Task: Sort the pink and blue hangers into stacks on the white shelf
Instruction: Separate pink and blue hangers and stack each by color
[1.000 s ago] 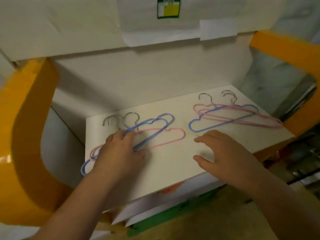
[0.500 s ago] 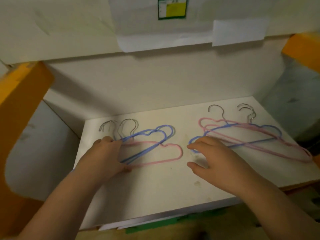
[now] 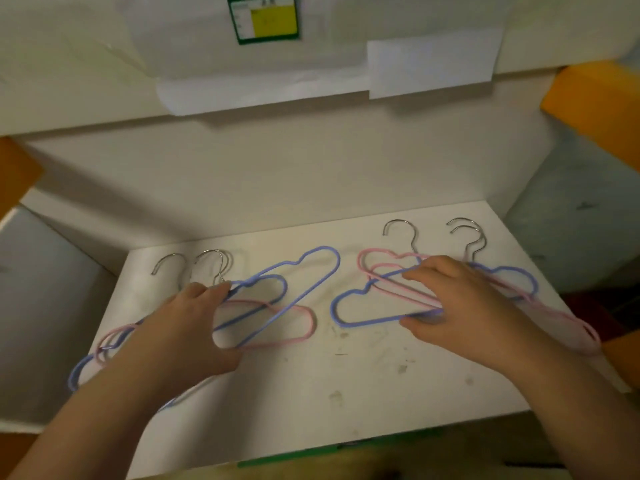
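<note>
Two mixed piles of cloud-shaped wire hangers lie on the white shelf [image 3: 346, 393]. In the left pile, two blue hangers [image 3: 311, 271] cross over a pink hanger [image 3: 306, 329]. My left hand [image 3: 183, 334] grips this pile at its middle, fingers over the necks below the metal hooks [image 3: 211, 258] and thumb under the lower wires. In the right pile, a blue hanger [image 3: 341, 308] lies among pink hangers [image 3: 369, 266]. My right hand [image 3: 464, 313] pinches that blue hanger, fingers on its top wire and thumb on its bottom wire. More hanger ends stick out left of my left forearm.
The shelf sits in a white recess with a back wall [image 3: 294, 188] and an overhanging white panel bearing a green and yellow label [image 3: 266, 19]. Orange frame parts [image 3: 595, 98] flank the sides. The shelf's front strip shows smudges.
My right hand moved forward onto the right pile and closed on the blue hanger. My left hand's fingers curled around the left pile, and its blue hangers shifted a little.
</note>
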Demonstrator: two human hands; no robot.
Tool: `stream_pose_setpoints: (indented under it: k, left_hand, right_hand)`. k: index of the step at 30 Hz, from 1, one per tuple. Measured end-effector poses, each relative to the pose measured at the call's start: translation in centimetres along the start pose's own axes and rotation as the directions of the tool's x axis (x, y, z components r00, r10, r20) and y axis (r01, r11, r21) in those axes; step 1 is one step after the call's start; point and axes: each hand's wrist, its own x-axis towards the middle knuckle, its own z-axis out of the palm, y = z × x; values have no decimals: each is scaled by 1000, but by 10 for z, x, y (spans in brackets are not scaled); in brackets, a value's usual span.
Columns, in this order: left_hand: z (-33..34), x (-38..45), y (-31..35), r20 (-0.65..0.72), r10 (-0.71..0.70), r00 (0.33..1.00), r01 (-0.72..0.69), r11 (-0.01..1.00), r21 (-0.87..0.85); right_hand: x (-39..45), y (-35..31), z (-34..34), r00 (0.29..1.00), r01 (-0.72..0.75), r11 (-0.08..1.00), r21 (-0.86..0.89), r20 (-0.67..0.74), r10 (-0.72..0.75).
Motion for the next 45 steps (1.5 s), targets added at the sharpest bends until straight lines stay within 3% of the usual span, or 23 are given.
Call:
stream_pose_setpoints:
  k: [6, 15, 27, 37, 45]
  left_hand:
    - [2, 7, 54, -15, 46, 999, -46, 999, 11]
    - [4, 12, 102, -101, 44, 994, -51, 996, -70]
    - [17, -7, 103, -142, 5, 990, -21, 994, -110]
    - [14, -52, 92, -242, -164, 956, 148, 985, -85]
    - [2, -127, 67, -352, -218, 910, 184, 975, -126]
  right_hand:
    - [0, 47, -20, 997, -75, 984, -160, 8, 77]
    - [8, 56, -23, 986, -128, 948, -292, 68, 154]
    - [10, 57, -29, 985, -70, 971, -228, 139, 104]
    - [12, 10, -20, 989, 149, 956, -252, 24, -148]
    - [-9, -51, -13, 972, 221, 939, -263, -25, -235]
